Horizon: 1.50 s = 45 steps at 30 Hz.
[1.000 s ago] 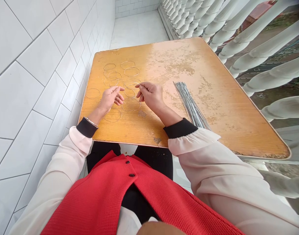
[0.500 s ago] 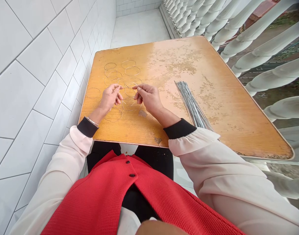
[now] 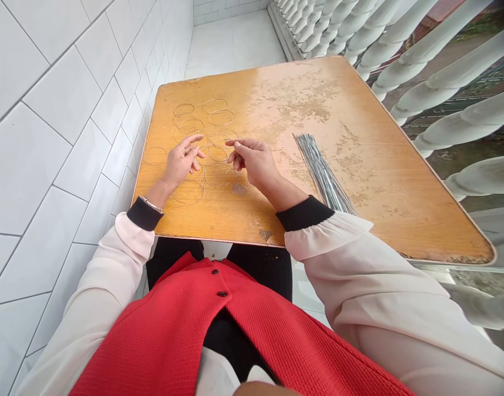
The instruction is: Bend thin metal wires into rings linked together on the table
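From my remote link I take this for a veranda or balcony: a white tiled wall (image 3: 82,115) on one side, pale balusters (image 3: 478,177) on the other, outdoor ground (image 3: 445,59) showing through.

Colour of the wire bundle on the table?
Silvery grey wire bundle; best in head view.
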Motion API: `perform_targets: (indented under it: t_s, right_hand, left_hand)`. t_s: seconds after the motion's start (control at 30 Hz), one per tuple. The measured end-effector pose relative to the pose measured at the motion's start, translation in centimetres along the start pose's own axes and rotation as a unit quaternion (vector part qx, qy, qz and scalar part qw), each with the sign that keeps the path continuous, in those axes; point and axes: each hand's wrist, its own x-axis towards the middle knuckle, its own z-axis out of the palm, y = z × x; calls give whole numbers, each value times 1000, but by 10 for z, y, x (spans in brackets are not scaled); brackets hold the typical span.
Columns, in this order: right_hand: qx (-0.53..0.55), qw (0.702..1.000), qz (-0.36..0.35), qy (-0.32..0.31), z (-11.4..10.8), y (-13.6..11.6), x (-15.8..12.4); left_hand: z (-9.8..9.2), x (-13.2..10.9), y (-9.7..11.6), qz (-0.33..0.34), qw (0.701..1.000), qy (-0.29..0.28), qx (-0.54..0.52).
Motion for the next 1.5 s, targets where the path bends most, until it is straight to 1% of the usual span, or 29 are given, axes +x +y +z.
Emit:
perform_targets:
  t_s: [0.13, 0.3, 0.37, 0.43, 0.53, 0.6, 0.67, 0.77, 0.87, 1.07, 1.27, 1.43, 1.5]
  right_hand:
    - [8, 1000, -2, 3, -1, -1, 0]
    - [-26, 1000, -1, 9, 3, -3, -2]
    - [-56, 998, -3, 9, 6, -3, -3]
    - [-89, 996, -9, -3, 10, -3, -5]
    - [-124, 991, -36, -33, 15, -3, -9]
    - [-129, 989, -49, -47, 17, -3, -11]
    - [-118, 990, -48, -52, 16, -2, -11]
    - [-88, 993, -41, -64, 13, 2, -10]
    - [-79, 993, -32, -79, 10, 5, -9]
    - [-75, 992, -41, -98, 8, 3, -12]
    - [-57, 988, -37, -138, 6, 1, -13]
    - [-59, 991, -28, -116, 10, -1, -15]
    - [-66, 992, -34, -106, 11, -3, -16]
  left_hand:
    - [-2, 2, -3, 18, 1000, -2, 15]
    - [-1, 5, -3, 24, 998, 48, 33]
    - [1, 4, -1, 28, 998, 50, 31]
    - [5, 2, 2, 16, 1000, 15, 20]
    - [11, -2, 6, -15, 997, -73, -13]
    - [13, -3, 9, -26, 994, -100, -38]
    - [12, -4, 12, -30, 994, -88, -56]
    - [7, -3, 14, -38, 995, -51, -73]
    - [4, -3, 14, -44, 995, -37, -84]
    - [2, -4, 14, -43, 994, -40, -91]
    - [-1, -2, 11, -40, 994, -44, -95]
    - [-1, -1, 10, -39, 996, -42, -65]
    - [0, -2, 12, -37, 997, -46, -59]
